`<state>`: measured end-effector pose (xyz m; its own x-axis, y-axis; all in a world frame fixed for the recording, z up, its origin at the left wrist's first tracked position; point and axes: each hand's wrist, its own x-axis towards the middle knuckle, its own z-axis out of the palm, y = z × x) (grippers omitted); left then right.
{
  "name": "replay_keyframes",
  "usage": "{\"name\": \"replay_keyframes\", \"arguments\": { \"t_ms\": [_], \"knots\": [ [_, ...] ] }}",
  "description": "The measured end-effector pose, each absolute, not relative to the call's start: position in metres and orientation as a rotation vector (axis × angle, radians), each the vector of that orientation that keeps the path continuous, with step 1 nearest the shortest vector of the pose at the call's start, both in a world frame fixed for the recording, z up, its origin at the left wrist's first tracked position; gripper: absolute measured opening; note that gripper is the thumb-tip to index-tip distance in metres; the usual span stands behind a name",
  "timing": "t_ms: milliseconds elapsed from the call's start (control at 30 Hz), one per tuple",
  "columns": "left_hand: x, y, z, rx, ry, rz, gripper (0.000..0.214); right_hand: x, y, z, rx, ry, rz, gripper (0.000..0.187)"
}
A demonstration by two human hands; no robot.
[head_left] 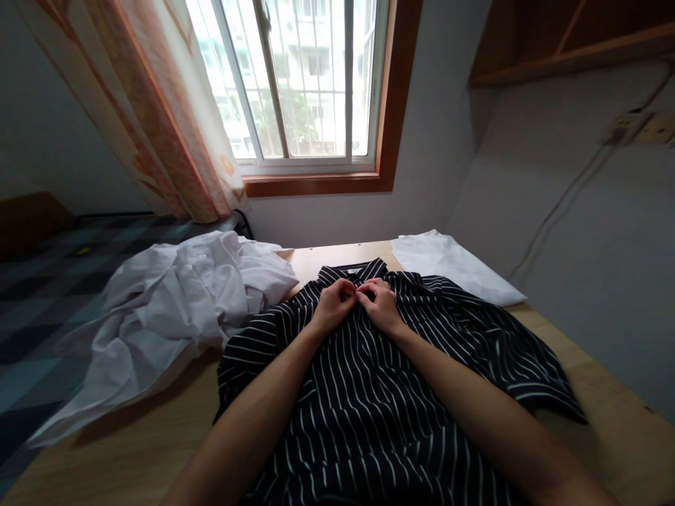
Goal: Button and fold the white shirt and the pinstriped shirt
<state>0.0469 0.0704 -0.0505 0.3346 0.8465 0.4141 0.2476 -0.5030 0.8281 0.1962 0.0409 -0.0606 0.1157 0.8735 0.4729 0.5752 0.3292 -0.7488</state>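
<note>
A black shirt with thin white stripes (369, 393) lies spread on the wooden table (131, 443), collar toward the window. My left hand (333, 303) and my right hand (380, 302) meet just below the collar. Both are closed in a pinch on the shirt's front edges, fingertips touching. Whatever sits between the fingertips is too small to make out.
A crumpled white shirt (174, 309) is heaped at the table's left, hanging over the edge. A folded white garment (453, 263) lies at the back right by the wall. A window (295, 77) and curtain (158, 105) stand behind the table. A bed with a checked cover (47, 281) is at left.
</note>
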Motion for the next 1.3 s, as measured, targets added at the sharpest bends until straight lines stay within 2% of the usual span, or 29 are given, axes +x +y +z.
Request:
{"name": "replay_keyframes", "arguments": {
  "t_ms": [233,467,633,733,867,933,1067,1167,1300],
  "knots": [
    [0.037,0.077,-0.042,1.955,1.282,1.299,0.01,0.202,0.048,-0.067,-1.556,-1.26,0.214,0.019],
    [0.034,0.083,-0.046,2.274,1.367,1.041,0.012,0.2,0.06,-0.07,-1.695,-1.372,0.251,0.016],
    [0.048,0.074,-0.027,2.62,1.479,0.866,0.02,0.192,0.075,-0.067,-1.737,-1.403,0.209,0.015],
    [0.061,0.054,-0.015,2.58,1.706,0.885,0.016,0.188,0.083,-0.064,-1.775,-1.393,0.218,0.016],
    [0.074,0.029,-0.022,2.395,1.832,0.659,0.023,0.188,0.09,-0.062,-1.735,-1.398,0.263,0.018],
    [0.074,0.023,-0.031,2.337,1.837,0.627,0.02,0.191,0.091,-0.062,-1.628,-1.413,0.323,0.018],
    [0.064,0.023,-0.042,2.226,1.754,0.762,0.012,0.197,0.082,-0.06,-1.38,-1.396,0.434,0.019],
    [0.057,0.027,-0.043,2.041,1.668,0.938,0.009,0.197,0.062,-0.056,-1.342,-1.391,0.326,0.021],
    [0.051,0.029,-0.042,1.898,1.439,1.155,0.006,0.194,0.029,-0.053,-1.289,-1.565,0.226,0.012]
  ]
}}
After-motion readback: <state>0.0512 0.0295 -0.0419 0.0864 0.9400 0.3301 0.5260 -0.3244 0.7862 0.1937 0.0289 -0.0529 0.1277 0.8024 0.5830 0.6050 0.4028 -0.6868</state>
